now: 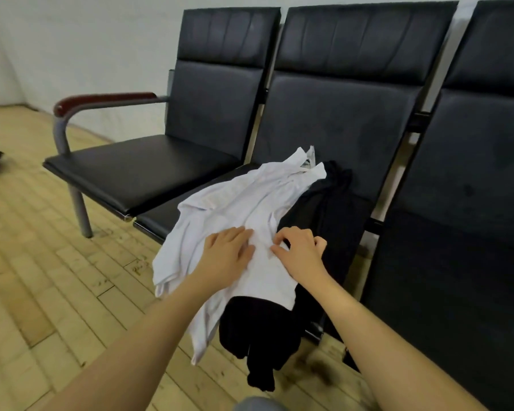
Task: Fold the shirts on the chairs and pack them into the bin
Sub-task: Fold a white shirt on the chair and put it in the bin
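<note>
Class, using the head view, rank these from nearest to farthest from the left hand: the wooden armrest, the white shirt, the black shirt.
1. White shirt: directly under the left hand, touching it.
2. Black shirt: just to the right, beneath and beside the white one.
3. Wooden armrest: far off to the upper left, at the end of the row of chairs.

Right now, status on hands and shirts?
Left hand flat on white shirt. Right hand pinching it. Black shirt underneath. No bin visible.
</note>
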The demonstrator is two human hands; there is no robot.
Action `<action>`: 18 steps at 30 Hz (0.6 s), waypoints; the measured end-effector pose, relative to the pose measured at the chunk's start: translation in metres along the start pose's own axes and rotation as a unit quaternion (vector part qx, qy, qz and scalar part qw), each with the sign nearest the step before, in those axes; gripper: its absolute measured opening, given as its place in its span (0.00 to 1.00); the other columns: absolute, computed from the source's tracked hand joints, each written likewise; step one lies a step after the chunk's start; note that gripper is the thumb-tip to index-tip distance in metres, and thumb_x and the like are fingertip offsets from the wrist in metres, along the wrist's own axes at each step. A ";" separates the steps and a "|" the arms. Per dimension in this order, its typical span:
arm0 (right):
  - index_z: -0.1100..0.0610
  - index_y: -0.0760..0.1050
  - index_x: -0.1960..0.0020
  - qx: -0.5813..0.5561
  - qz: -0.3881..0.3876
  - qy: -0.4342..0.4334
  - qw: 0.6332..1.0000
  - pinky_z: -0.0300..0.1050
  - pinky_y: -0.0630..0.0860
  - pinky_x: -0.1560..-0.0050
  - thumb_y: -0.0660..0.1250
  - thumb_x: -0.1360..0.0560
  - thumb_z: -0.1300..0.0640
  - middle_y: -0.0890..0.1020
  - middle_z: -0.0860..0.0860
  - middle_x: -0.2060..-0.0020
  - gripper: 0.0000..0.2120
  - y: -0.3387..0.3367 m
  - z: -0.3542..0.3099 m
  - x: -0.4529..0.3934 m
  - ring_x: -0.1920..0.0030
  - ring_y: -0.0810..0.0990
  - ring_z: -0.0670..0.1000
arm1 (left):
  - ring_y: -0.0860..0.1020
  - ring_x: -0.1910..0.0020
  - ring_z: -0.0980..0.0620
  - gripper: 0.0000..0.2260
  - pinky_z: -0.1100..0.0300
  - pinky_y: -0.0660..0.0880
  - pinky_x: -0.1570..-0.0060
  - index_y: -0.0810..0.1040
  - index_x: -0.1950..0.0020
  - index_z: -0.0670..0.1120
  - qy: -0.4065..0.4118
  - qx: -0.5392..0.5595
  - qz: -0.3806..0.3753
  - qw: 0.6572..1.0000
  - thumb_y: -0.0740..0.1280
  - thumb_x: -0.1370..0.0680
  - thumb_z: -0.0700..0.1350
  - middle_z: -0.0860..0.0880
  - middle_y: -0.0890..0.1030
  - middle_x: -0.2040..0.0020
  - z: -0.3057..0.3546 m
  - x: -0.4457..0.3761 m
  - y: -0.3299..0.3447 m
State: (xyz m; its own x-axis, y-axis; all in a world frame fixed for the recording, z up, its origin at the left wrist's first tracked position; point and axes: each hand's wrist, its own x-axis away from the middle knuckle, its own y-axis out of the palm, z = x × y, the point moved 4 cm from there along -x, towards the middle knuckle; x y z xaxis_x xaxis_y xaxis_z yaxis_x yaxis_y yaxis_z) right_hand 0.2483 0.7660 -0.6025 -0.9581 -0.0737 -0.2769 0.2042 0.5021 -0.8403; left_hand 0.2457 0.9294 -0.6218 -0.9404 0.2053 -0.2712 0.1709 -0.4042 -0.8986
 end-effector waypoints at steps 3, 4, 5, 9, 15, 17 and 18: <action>0.50 0.75 0.54 -0.018 0.045 -0.015 0.999 0.40 0.49 0.54 0.66 0.24 0.55 0.72 0.41 0.56 0.01 -0.006 0.001 0.002 0.48 0.70 0.46 | 0.62 0.29 0.54 0.30 0.60 0.52 0.35 0.63 0.26 0.52 -0.008 0.039 0.007 0.999 0.45 0.24 0.63 0.53 0.66 0.27 0.003 0.000 0.000; 0.50 0.75 0.56 -0.058 0.075 -0.015 0.995 0.39 0.51 0.52 0.67 0.24 0.56 0.72 0.41 0.55 0.03 -0.014 0.001 0.004 0.49 0.70 0.44 | 0.63 0.29 0.54 0.26 0.60 0.52 0.34 0.62 0.26 0.52 -0.010 0.061 0.009 0.998 0.49 0.21 0.60 0.53 0.66 0.27 0.004 0.000 -0.002; 0.51 0.75 0.57 -0.110 0.102 -0.016 0.989 0.37 0.53 0.50 0.68 0.25 0.58 0.72 0.40 0.53 0.04 -0.022 0.003 0.006 0.49 0.70 0.42 | 0.63 0.29 0.54 0.23 0.59 0.52 0.34 0.61 0.25 0.51 -0.013 0.082 0.015 0.996 0.52 0.19 0.56 0.53 0.65 0.27 0.006 0.001 -0.005; 0.48 0.75 0.57 -0.263 0.107 -0.028 0.958 0.43 0.59 0.31 0.67 0.24 0.57 0.79 0.38 0.48 0.06 -0.051 0.013 0.009 0.41 0.72 0.44 | 0.62 0.29 0.56 0.20 0.60 0.52 0.34 0.63 0.26 0.53 0.007 0.122 0.037 0.992 0.56 0.18 0.53 0.56 0.65 0.28 0.013 0.001 -0.012; 0.49 0.77 0.56 -0.313 0.145 -0.028 0.938 0.57 0.74 0.42 0.66 0.24 0.61 0.81 0.45 0.59 0.08 -0.080 0.021 0.019 0.51 0.79 0.50 | 0.75 0.42 0.57 0.19 0.53 0.65 0.36 0.79 0.41 0.50 0.054 0.206 0.076 0.974 0.59 0.23 0.59 0.62 0.77 0.45 0.030 -0.001 -0.011; 0.53 0.77 0.56 -0.328 0.143 -0.021 0.934 0.54 0.76 0.44 0.65 0.23 0.64 0.81 0.46 0.58 0.07 -0.081 0.023 0.024 0.53 0.80 0.48 | 0.79 0.48 0.57 0.17 0.48 0.72 0.42 0.83 0.47 0.47 0.060 0.237 0.088 0.966 0.63 0.24 0.56 0.60 0.79 0.51 0.028 0.000 -0.005; 0.54 0.76 0.56 -0.338 0.139 -0.015 0.931 0.52 0.76 0.43 0.64 0.23 0.64 0.81 0.46 0.57 0.07 -0.080 0.023 0.027 0.52 0.80 0.47 | 0.79 0.51 0.57 0.13 0.50 0.73 0.44 0.83 0.48 0.45 0.052 0.255 0.087 0.962 0.66 0.24 0.52 0.58 0.80 0.52 0.028 0.001 -0.002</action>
State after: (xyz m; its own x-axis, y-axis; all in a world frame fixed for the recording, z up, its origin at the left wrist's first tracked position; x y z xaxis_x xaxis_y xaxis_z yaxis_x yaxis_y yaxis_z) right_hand 0.2111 0.7040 -0.5540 -0.8789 0.1221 -0.4611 0.2613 0.9320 -0.2513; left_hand 0.2362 0.9055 -0.6105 -0.8712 0.1725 -0.4596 0.1319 -0.8196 -0.5575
